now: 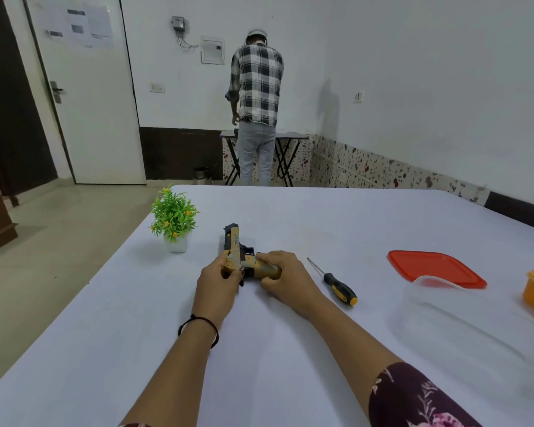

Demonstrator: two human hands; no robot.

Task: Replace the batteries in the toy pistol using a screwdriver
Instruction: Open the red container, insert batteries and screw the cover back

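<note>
A floral sleeve (420, 399) sits closest, at five o'clock. Over the white table (290, 365) both hands clamp the toy pistol (233, 241) — left hand (218, 274) curled round its rear, right hand (287, 278) round the grip. The screwdriver (336, 283) lies loose at its three o'clock.

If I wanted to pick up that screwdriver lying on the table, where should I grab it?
Probably the thick black-and-yellow handle, taken from above. The screwdriver lies flat on the table with the handle nearer the person and the thin shaft pointing away, just right of the right hand, which holds the toy pistol.
</note>
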